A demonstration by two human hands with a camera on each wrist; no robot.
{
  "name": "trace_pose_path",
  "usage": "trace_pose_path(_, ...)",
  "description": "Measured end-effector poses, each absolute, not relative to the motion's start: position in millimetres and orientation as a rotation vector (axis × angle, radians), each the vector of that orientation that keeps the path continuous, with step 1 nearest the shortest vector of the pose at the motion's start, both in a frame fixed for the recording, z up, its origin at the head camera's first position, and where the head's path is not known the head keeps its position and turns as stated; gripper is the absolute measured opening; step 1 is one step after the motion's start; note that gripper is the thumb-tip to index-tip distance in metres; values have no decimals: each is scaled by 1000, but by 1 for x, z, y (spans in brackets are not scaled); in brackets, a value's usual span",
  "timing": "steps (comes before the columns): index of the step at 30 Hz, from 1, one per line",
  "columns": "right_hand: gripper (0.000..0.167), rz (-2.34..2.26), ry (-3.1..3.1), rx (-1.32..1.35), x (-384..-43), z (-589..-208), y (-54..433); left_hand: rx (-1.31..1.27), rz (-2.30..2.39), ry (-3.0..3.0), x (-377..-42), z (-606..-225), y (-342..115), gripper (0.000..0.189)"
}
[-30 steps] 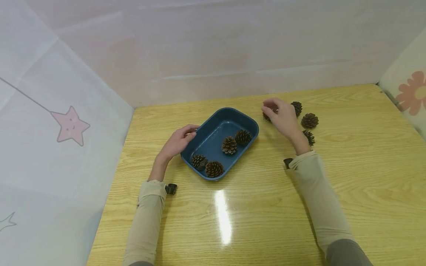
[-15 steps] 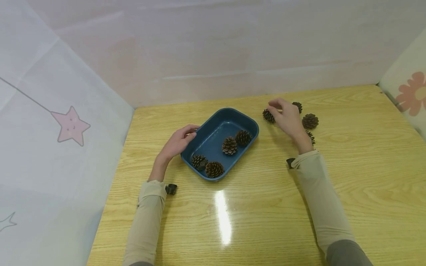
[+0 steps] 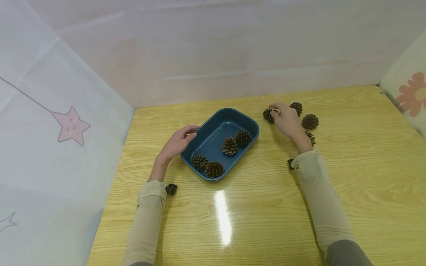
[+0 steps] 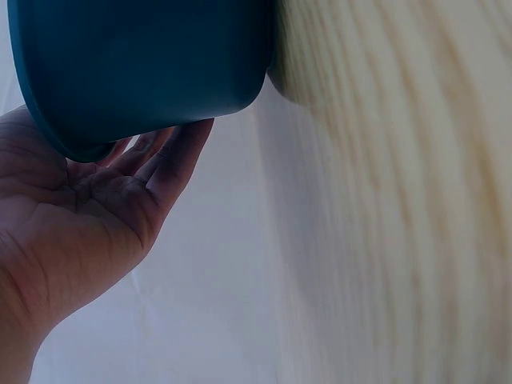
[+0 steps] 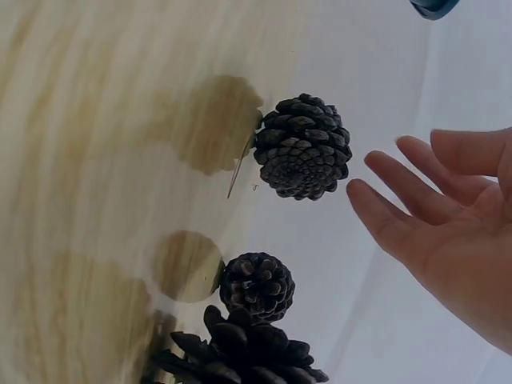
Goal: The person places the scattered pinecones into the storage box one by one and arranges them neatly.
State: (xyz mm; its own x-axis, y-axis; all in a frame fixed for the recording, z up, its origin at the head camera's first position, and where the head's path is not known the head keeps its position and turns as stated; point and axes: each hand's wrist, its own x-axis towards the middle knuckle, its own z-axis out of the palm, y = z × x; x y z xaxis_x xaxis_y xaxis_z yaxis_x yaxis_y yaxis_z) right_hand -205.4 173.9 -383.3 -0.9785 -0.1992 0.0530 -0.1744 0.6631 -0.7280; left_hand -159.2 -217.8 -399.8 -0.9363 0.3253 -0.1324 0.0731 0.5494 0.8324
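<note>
The right hand point(image 3: 287, 120), fingers loosely extended and holding nothing, is just beside a pine cone point(image 3: 268, 115) on the worktop point(image 3: 266, 207). The left hand point(image 3: 176, 142) touches the blue tub point(image 3: 213, 142), whether gripping I cannot tell; four other cones point(image 3: 229, 146) lie inside.

Pale walls point(image 3: 213, 48) — fabric, perhaps — edge a wooden table point(image 3: 266, 214).

Got a blue tub point(image 3: 211, 144) sitting slantwise with four brown pinecones point(image 3: 229, 146) inside, plus four loose cones point(image 3: 310, 121) to its right.
</note>
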Motion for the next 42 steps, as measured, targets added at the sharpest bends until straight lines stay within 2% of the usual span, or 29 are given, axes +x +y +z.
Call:
trace_pose_path(11,36,-1159,2893,-298,-206,-386,174,323,1342,2510,-159,-400,-217,39)
trace_pose_path(21,57,-938,2777,-303,-209,-383,176,309,1357,2507,-160,-402,-218,39)
trace_pose_path(42,66,-836,2702,-238,-209,-388,172,302,1353,2511,-160,-401,-217,39)
